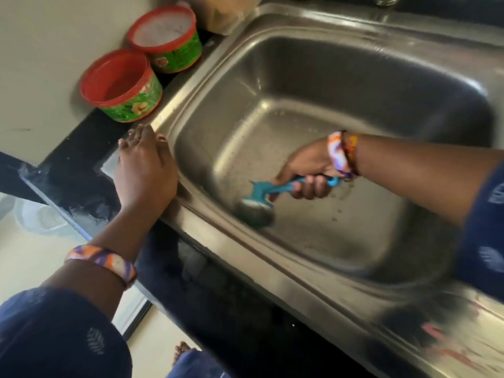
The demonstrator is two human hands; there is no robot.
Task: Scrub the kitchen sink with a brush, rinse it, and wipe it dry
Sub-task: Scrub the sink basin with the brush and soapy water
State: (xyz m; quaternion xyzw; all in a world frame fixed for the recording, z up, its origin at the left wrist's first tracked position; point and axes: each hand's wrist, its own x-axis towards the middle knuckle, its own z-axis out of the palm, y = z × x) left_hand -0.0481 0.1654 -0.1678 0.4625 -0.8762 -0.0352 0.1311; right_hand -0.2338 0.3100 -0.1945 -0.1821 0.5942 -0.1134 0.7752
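Observation:
A stainless steel sink (341, 85) fills most of the view, its basin wet with droplets. My right hand (308, 170) is inside the basin and grips the handle of a teal scrub brush (261, 197). The brush head is blurred and presses against the basin's near-left floor, by the wall. My left hand (144, 170) rests flat on the sink's left rim and the black counter, fingers straight, holding nothing.
Two red-rimmed green tubs (122, 88) (166, 36) stand on the black counter (81, 170) left of the sink, against the pale wall. A brown object (226, 15) sits behind them. The counter's front edge drops to a pale floor below.

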